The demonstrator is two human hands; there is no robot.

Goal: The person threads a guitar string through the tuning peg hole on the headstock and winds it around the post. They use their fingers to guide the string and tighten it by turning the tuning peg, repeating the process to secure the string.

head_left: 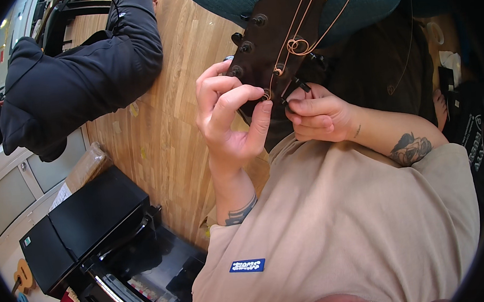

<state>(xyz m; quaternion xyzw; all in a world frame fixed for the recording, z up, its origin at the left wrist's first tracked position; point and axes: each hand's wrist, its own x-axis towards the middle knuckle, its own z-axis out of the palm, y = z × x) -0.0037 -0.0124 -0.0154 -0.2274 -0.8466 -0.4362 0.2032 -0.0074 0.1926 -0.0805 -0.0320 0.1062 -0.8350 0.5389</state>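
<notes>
A dark brown guitar headstock (278, 30) points toward me, with black tuning pegs along both edges and copper strings coiled at the posts. My left hand (231, 115) curls around the lowest peg on the headstock's left edge, thumb and index finger pinching at the string post (265, 96). My right hand (318, 115) is closed on a black tuning peg (299, 85) on the right edge. A loose copper string (408, 44) arcs off to the right.
A teal cushion (226, 0) lies behind the headstock. Another person in dark clothes (80, 78) sits on the wooden floor at upper left. A black case (84, 224) and open black box stand at lower left. A white cabinet is at the far left.
</notes>
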